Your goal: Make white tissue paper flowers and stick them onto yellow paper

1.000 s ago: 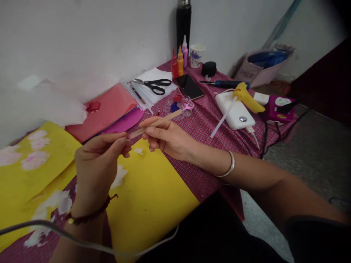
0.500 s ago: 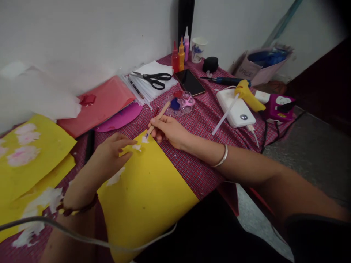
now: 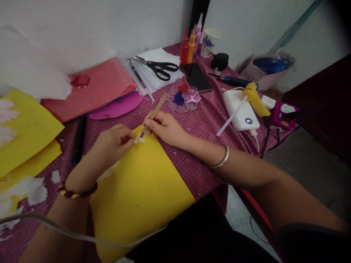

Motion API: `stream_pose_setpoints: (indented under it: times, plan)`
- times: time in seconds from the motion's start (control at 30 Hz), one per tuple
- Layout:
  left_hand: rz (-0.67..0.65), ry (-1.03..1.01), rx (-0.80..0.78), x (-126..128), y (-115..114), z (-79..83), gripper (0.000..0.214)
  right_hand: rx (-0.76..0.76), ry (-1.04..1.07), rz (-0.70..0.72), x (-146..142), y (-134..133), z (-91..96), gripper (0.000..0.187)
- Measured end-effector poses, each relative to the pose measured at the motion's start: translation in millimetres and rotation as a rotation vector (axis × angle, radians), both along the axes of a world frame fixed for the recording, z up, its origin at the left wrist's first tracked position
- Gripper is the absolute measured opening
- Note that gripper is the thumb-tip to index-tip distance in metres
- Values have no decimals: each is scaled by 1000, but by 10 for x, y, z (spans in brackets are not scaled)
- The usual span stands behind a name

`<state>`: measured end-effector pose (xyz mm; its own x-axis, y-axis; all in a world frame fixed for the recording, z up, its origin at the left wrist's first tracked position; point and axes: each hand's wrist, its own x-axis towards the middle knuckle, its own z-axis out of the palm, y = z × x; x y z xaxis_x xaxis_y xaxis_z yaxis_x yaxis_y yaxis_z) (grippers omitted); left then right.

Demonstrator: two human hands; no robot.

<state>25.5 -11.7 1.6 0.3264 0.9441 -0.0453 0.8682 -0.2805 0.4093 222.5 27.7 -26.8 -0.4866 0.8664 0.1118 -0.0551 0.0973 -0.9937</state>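
My right hand (image 3: pixel 166 128) grips a flat wooden craft stick (image 3: pixel 158 106), slanted with its lower end down. Dark purple-blue paint coats that tip, which touches a small white paper scrap (image 3: pixel 142 139) near the top edge of a yellow sheet (image 3: pixel 142 182). Just left of it, my left hand (image 3: pixel 115 142) is closed, thumb and fingertips pinching another small white scrap (image 3: pixel 135 140). More torn white paper (image 3: pixel 106 172) lies on the yellow sheet, partly behind my left wrist. Beyond my right hand sits a clear flower-shaped palette (image 3: pixel 171 98) with red, blue and pink paint.
Scissors (image 3: pixel 159 67) lie on white paper at the back. Paint bottles (image 3: pixel 184 49), a paper cup (image 3: pixel 210 42) and a phone (image 3: pixel 196 76) stand or lie beyond. A white power bank (image 3: pixel 240 111) is at right. Yellow sheets (image 3: pixel 33 128) and a black marker (image 3: pixel 79 140) lie left.
My left fingers, apart before, have closed on the small white scrap. The stick's tip has shifted slightly down and left on its scrap. The camera view has turned a little.
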Motion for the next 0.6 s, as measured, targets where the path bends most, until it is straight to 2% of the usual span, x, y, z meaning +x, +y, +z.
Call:
stream_pose_setpoints:
  times: [0.13,0.23,0.47,0.6]
  plan:
    - [0,23,-1,-10,14,-47,18,245,-158,24,-15,-24,1,12]
    - [0,-15,-3,-35,12,-75,16,341,-285,47,-27,-22,6,13]
    - [12,49,7,-40,19,-89,17,354,-389,118,-63,-33,67,13]
    - [-51,60,35,-53,12,72,23,359,-404,101,-96,-85,115,9]
